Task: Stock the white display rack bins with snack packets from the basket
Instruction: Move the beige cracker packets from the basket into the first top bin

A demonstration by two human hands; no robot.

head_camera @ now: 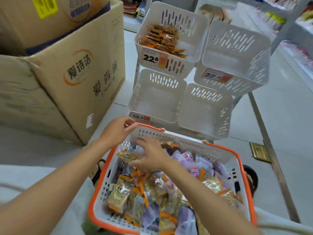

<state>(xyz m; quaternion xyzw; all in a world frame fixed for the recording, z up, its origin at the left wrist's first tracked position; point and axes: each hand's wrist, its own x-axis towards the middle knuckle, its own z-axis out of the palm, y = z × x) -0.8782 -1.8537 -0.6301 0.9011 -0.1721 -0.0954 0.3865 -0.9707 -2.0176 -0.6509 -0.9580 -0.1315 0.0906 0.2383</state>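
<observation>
left of the basket point(234, 154) a cardboard box point(76, 78) stands near, bare floor point(50, 150) between. the left hand point(116, 131) rests open-fingered on the basket's far-left rim corner. the right hand point(150, 155) spreads over snack packets point(135, 197) inside the basket; its grip cannot be told. just beyond the basket's far edge, empty white rack bins point(157, 97).

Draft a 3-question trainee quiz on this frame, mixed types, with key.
1. True or false: every white rack bin in view holds packets.
2. Where is the right hand? A) in a rack bin B) in the basket, on the snack packets C) out of view
3. Fill in: the price tag on the stocked upper-left bin reads ___.
Key: 1 false, only the upper-left bin does; 2 B; 3 22.8.
</observation>
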